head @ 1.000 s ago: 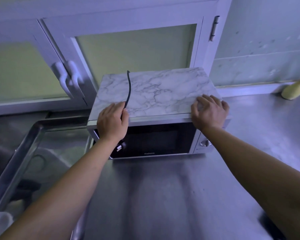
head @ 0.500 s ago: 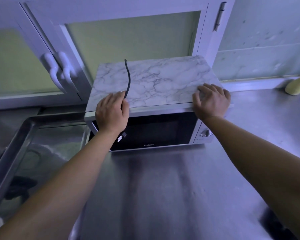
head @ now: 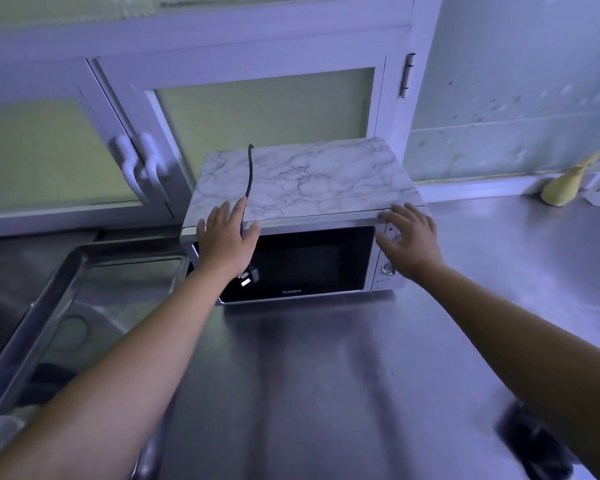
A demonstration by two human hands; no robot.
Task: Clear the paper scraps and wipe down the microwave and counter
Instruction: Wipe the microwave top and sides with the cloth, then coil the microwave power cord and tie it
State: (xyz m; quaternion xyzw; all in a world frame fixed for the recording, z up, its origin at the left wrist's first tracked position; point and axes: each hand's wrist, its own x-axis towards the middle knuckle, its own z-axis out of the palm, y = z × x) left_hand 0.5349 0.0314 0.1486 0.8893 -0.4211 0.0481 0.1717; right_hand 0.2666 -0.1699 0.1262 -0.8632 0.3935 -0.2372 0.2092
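Grey steel counter (head: 326, 375) runs under both forearms to the silver microwave with a dark glass door (head: 309, 261) standing on it. Left hand (head: 227, 242) lies flat, grip open, on the front left edge of the microwave's white marble-patterned top (head: 309, 181), over a black cable (head: 249, 174) whose plug (head: 247, 278) hangs before the door; right hand (head: 411, 242), grip open with fingers spread, is at the front right corner, above the control knob (head: 388, 268). Behind stand white frosted-panel cabinet doors (head: 257, 112).

Counter (head: 326, 375): shiny steel.
Back middle: 1 microwave (head: 309, 261) stands on it.
Back right: 1 yellow thing (head: 565, 188) by the wall, well apart from the microwave.
Front right: 1 dark thing (head: 534, 441), blurred.
Left: sink (head: 49, 306), beside the microwave.
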